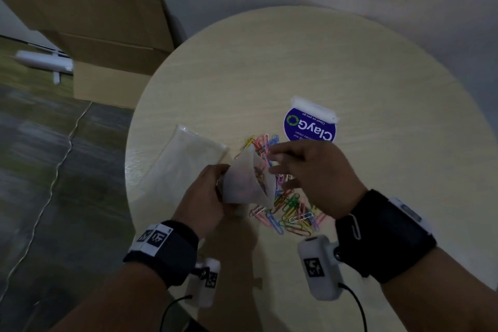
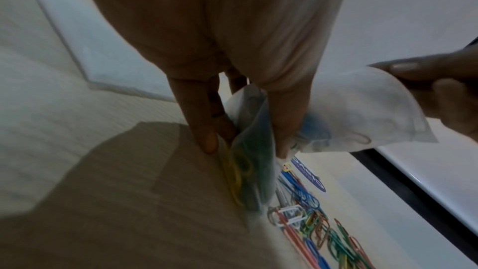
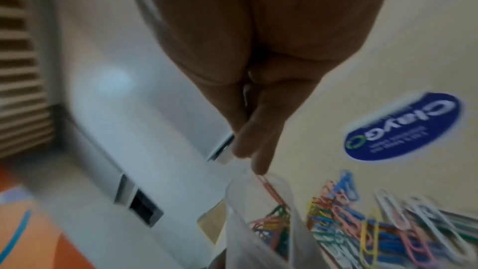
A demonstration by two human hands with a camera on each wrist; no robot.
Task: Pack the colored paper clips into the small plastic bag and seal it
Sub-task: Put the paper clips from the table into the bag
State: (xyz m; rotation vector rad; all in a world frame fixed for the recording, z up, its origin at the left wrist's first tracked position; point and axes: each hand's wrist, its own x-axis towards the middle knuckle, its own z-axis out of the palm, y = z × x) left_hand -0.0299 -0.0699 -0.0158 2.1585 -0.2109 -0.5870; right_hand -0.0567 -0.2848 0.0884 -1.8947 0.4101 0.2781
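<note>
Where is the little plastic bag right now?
In the head view the small plastic bag is held up over the round table between the left hand and right hand, just above the paper clips.

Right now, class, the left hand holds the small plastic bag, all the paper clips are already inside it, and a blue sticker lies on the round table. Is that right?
Not all: the head view shows many paper clips loose on the table beside the small plastic bag in the left hand. The blue sticker is there.
</note>
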